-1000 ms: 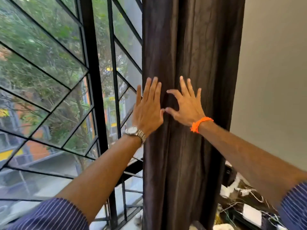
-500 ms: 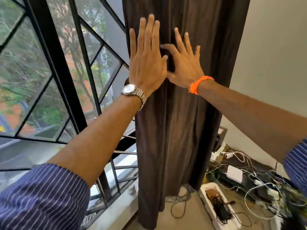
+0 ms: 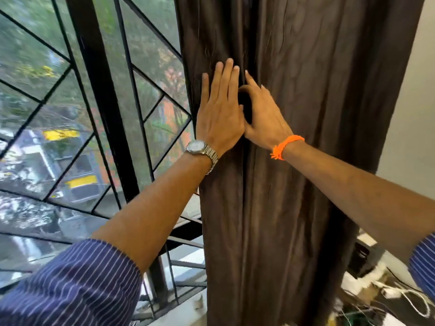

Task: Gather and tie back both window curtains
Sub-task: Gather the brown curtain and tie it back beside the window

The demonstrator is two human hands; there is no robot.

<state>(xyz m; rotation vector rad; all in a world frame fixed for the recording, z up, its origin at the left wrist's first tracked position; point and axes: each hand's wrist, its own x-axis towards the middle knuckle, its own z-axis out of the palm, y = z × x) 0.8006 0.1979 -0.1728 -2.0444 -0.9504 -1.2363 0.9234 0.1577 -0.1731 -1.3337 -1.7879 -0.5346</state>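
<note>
Where half a second ago both palms lay flat, the right hand (image 3: 266,116) now curls fingers into a fold of the brown curtain (image 3: 294,184), gathering it, while the left hand (image 3: 219,111) lies wide open against the cloth

**No readable text in view**

We find no words, numbers, labels or brand marks that we can make out. The watch (image 3: 196,146) on the left wrist shows a pale dial, but its face is too small and blurred for us to read any numerals or maker's name (the whole view is smeared). The yellow patches (image 3: 61,134) seen far left through the window carry nothing legible either.
</note>
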